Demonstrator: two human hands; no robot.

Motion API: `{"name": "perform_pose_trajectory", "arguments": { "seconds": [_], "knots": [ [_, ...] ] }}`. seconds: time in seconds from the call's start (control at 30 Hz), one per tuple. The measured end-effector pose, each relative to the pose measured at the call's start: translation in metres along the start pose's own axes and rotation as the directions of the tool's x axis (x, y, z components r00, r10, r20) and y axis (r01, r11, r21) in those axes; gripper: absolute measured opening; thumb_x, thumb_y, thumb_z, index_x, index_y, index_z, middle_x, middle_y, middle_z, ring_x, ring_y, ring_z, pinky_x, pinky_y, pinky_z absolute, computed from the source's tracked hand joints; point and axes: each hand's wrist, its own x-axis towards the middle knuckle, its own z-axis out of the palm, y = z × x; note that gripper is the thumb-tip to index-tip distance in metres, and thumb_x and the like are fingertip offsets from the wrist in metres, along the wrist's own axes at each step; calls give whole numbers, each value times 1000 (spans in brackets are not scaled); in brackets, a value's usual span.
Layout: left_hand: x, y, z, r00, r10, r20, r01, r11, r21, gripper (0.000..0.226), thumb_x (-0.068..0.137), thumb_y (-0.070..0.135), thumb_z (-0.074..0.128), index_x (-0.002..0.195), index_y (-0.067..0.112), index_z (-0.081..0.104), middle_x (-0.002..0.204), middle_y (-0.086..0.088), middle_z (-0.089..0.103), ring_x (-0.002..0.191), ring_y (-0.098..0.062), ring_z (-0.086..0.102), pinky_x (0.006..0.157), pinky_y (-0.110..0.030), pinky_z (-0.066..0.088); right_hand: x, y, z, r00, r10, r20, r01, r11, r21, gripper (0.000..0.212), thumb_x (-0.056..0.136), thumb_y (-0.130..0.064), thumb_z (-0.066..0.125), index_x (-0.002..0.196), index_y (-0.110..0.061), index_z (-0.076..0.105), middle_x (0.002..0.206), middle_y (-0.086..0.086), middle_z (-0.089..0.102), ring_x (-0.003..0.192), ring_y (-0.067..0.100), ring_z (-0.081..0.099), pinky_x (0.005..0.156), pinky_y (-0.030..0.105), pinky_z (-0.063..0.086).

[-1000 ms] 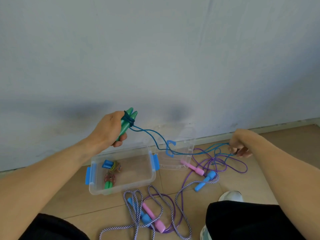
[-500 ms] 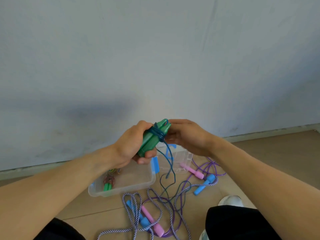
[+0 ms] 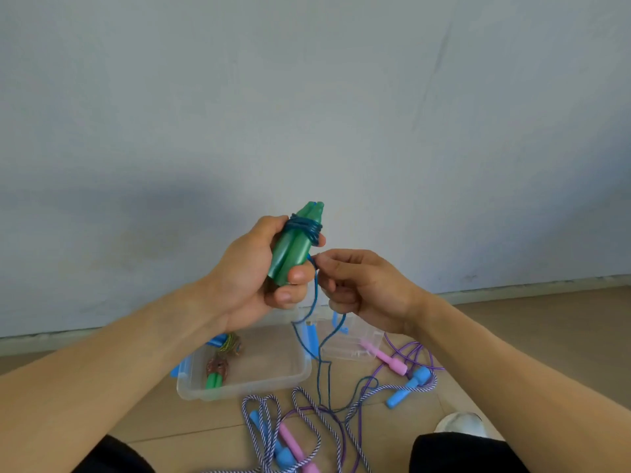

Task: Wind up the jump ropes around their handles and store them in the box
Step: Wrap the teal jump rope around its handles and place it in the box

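Now the left hand (image 3: 252, 274) clenches the paired green handles (image 3: 295, 245) upright above the box (image 3: 239, 387), while the right hand (image 3: 362, 285) pinches the blue cord (image 3: 316, 295) just beside them. To wind well, I'd keep the cord taut, lay each turn snug beside the last, and hold the handles steady so the coils don't slip off the tapered tips. A few dark blue turns already band the upper handles; most of the thin cord hangs slack down to the floor (image 3: 512, 336), looping among the other ropes (image 3: 307, 411) there.
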Motion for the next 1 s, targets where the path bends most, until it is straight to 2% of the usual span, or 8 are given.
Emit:
{"name": "perform_pose_trajectory", "arguments": {
  "seconds": [0.13,0.2,0.27,0.4,0.5,0.67,0.8,1.0],
  "knots": [
    [2,-5,-5,998,-17,-58,22,996,88,44,102,43,25,103,9,54,53,-9,38,40,-17,28,43,-25,19,4,4,1,997,-42,-63,35,994,-107,19,87,-14,59,101,-6,69,90,12,68,80,25,59,71,34,44],
    [2,-9,-8,997,-69,-36,72,992,101,45,103,45,26,101,7,51,54,-9,39,40,-17,29,43,-26,19,5,6,0,998,-49,-42,42,989,-139,38,80,-11,60,117,-2,64,115,19,68,110,34,62,99,43,46],
    [1,-12,-8,993,-116,18,114,989,95,50,103,47,26,100,5,55,54,-8,39,40,-17,28,44,-27,17,4,7,2,997,-79,25,82,989,-123,39,83,-8,61,121,2,61,120,23,65,118,33,60,108,42,43],
    [-1,-9,-6,986,-100,136,94,994,49,55,103,47,23,108,6,60,53,-7,38,40,-15,29,47,-29,14,3,9,9,990,-135,39,136,991,-12,21,95,-11,57,103,8,61,85,12,63,70,21,58,71,26,53],
    [-1,-4,-8,983,-79,168,78,997,9,59,100,53,25,107,8,62,55,-6,37,39,-14,28,47,-29,13,3,5,10,989,-145,-40,141,986,-85,24,101,-12,49,80,-2,55,55,-9,50,45,7,31,46,20,33],
    [-3,-2,-12,974,-85,211,65,993,98,78,89,73,25,111,5,57,58,-8,34,44,-14,25,49,-31,14,6,5,11,984,-157,-82,122,936,-329,48,102,-23,48,58,-28,65,51,-10,47,44,9,27,44,21,27],
    [2,-5,-15,989,-105,106,74,963,258,92,89,74,19,121,-6,50,59,-7,36,45,-15,25,54,-35,12,6,9,12,986,-109,-127,52,921,-386,37,100,-33,51,69,-26,69,51,-5,47,45,11,30,45,21,29],
    [1,-6,-16,993,30,-118,36,852,522,52,101,53,30,107,8,55,58,-3,45,35,-8,41,36,-20,31,-1,15,13,993,15,-119,-47,961,-274,28,104,-23,46,99,-6,69,59,-3,51,49,13,32,54,29,31]
  ]
}}
